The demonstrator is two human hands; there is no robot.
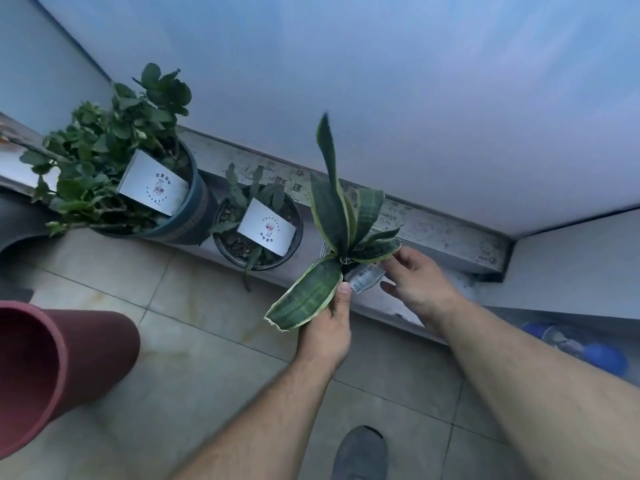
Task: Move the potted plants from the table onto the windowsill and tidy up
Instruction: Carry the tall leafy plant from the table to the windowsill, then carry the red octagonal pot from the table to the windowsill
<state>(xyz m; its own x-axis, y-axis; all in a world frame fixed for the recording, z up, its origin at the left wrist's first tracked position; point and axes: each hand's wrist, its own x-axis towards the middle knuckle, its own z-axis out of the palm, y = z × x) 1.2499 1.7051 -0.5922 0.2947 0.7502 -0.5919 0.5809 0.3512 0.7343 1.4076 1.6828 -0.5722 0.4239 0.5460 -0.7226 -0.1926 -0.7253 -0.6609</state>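
Observation:
A snake plant (330, 216) with yellow-edged leaves is over the windowsill (446, 233) at the right end of a row of plants. Its pot is mostly hidden by leaves and my hands; a white label (365, 277) shows at its base. My left hand (329, 327) grips the pot from the near side, thumb up by a low leaf. My right hand (417, 282) holds the pot's right side, fingers at a leaf tip. To the left stand a small black pot (258, 230) and a large blue pot (194, 216) with a bushy plant, each holding a white card.
A large dark red pot (59, 372) lies on its side on the tiled floor at the left. Blue objects (602, 355) sit on the floor under the sill at the right. My shoe (360, 452) is at the bottom. The window pane rises behind the sill.

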